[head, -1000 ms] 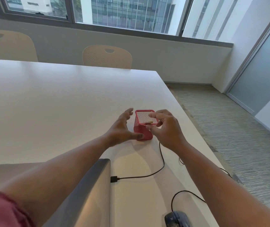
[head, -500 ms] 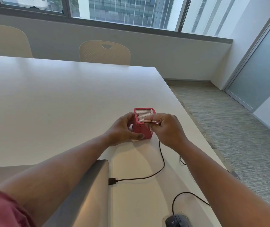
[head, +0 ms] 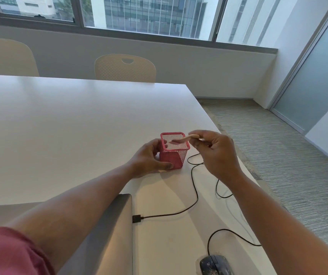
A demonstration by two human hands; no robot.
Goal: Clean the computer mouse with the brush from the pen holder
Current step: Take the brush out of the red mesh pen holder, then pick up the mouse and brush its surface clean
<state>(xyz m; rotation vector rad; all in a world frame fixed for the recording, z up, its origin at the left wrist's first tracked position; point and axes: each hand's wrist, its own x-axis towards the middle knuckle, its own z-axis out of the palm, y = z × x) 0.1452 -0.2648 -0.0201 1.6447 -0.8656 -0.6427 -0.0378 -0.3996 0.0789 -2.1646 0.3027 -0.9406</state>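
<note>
**Head view: brush coming out at the tabletop's right edge**

A white tabletop [head: 69, 126] is filling the room's middle, chairs [head: 125, 68] sitting under windows behind it. The left hand [head: 147, 161] is curling round the red holder [head: 174, 151]; the right hand [head: 216, 153] is pinching the brush [head: 187, 138], tilted over the holder's mouth. A laptop [head: 107, 235], cable [head: 195, 187] and mouse [head: 214, 265] are lying nearer, carpet running just right.
</note>
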